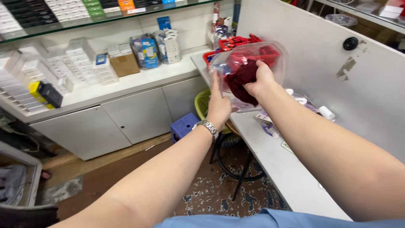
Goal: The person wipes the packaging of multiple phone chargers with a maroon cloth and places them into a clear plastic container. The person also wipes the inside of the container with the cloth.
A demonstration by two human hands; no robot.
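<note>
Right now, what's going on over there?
A person holds a clear plastic bag up over the white counter. The left hand steadies the bag's side, and the right hand grips a dark red cloth at the bag's opening; whether it is going in or coming out cannot be told. A red basket sits behind on the counter, and a blue stool stands on the floor below.

White counter (291, 177) carries a red basket (209, 57), a white roll (326, 113), perhaps packets (270, 128).
</note>
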